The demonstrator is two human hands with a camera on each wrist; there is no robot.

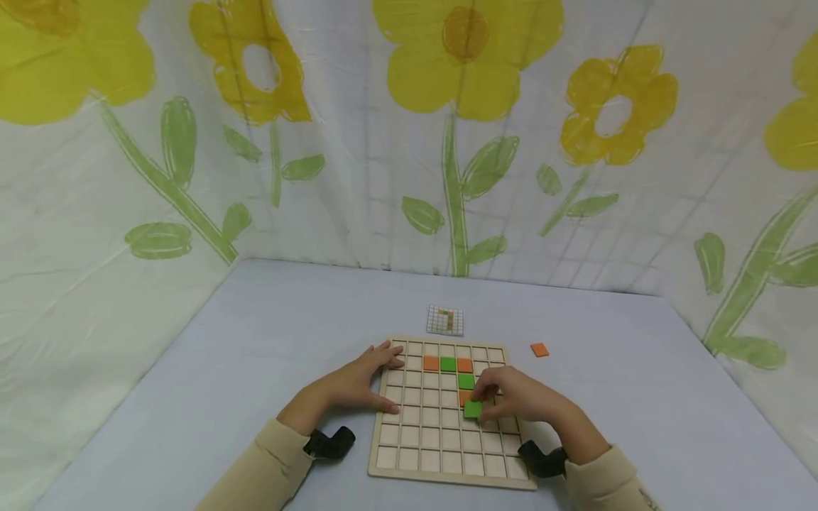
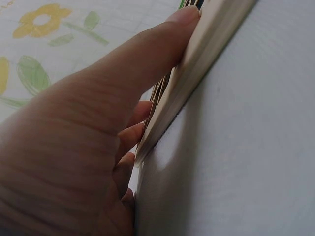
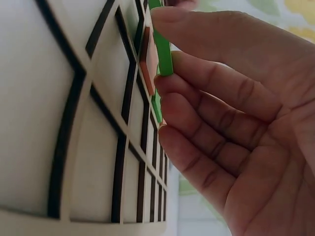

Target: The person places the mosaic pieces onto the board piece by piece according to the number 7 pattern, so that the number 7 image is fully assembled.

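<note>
My right hand [image 1: 520,396] pinches a green square tile [image 3: 164,49] between thumb and fingers, just over the wooden grid board [image 1: 409,460]. In the head view that tile overlaps the lower part of an orange tile [image 1: 465,397]. Above it in the same column lie a green tile [image 1: 466,382] and, in the upper row, another orange tile [image 1: 464,365]. A green tile [image 1: 448,364] and an orange tile [image 1: 431,363] continue that row leftward. My left hand [image 1: 354,380] rests on the board's left edge, thumb and fingers spread, with the thumb [image 2: 147,54] on the rim.
A small card [image 1: 445,321] printed with a grid and coloured squares lies behind the board. One loose orange tile [image 1: 540,350] sits on the white table [image 1: 307,305] to the right. A flower-printed curtain [image 1: 345,177] hangs behind the table.
</note>
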